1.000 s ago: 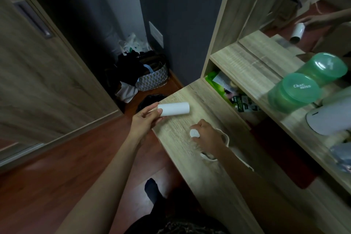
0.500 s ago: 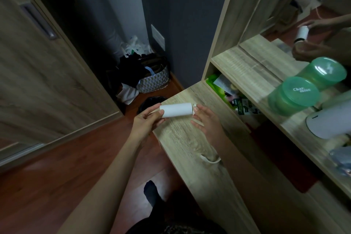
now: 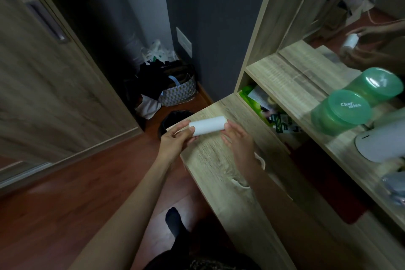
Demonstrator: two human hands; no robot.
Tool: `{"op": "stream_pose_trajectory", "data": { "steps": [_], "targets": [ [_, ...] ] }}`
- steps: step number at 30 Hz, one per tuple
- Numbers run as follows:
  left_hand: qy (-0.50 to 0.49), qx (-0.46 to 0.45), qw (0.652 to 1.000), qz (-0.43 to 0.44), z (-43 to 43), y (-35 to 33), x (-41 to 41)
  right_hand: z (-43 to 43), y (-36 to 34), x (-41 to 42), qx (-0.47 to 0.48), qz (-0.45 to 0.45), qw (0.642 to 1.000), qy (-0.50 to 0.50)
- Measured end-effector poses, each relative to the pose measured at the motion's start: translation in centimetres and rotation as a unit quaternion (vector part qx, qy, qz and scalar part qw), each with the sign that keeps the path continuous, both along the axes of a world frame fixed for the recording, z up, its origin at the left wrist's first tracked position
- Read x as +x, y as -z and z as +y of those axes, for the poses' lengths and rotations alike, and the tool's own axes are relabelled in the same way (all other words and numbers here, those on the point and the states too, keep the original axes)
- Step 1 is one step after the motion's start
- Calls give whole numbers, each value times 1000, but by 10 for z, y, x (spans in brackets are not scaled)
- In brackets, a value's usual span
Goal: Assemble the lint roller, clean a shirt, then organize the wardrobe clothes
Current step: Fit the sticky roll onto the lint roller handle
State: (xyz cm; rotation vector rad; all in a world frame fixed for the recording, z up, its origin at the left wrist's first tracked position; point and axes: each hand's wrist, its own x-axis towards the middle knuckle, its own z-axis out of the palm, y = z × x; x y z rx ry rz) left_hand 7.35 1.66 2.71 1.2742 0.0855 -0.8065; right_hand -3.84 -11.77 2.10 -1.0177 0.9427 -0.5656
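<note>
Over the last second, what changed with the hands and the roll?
The right hand let go of the white handle on the wooden top and moved up to the roll's right end. The left hand kept its grip on the roll; the green tub stayed put.

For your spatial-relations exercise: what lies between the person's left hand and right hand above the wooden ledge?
In the head view, the white lint roll spans the gap: the left hand grips its near end, and the right hand fingertips meet its far end.
</note>
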Motion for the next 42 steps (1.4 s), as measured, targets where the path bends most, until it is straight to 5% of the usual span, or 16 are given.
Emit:
{"op": "stream_pose_trajectory", "data": {
  "steps": [6, 9, 15, 20, 24, 26, 30, 34, 37, 42],
  "targets": [
    [-3, -7, 999, 32, -5, 0, -13, 5, 9, -1, -15, 19, 999, 48],
    [79, 45, 996, -6, 0, 2, -8, -2, 11, -3, -17, 32, 999, 23],
    [392, 163, 876, -227, 1, 6, 4, -23, -2, -4, -29, 83, 987, -133],
    [474, 142, 827, -267, -7, 3, 5, -21, -5, -5, -17, 68, 984, -162],
    [468, 132, 837, -250, -10, 3, 7, -21, -5, -8, -1, 86, 984, -155],
    [460, 133, 847, -231, -9, 5, 8, -21, -1, -19, -85, 165, 971, -149],
    [449, 150, 856, -208, -6, 13, 8, -22, 20, -65, -367, 335, 857, -138],
    [428, 145, 881, -144, -6, 20, 4, -14, 41, -98, -405, 461, 779, -127],
    [415, 142, 891, -118, -9, 21, 0, -6, 51, -107, -381, 491, 774, -120],
    [405, 139, 898, -97, -14, 22, -3, 0, 45, -104, -329, 464, 816, -97]
  ]
}}
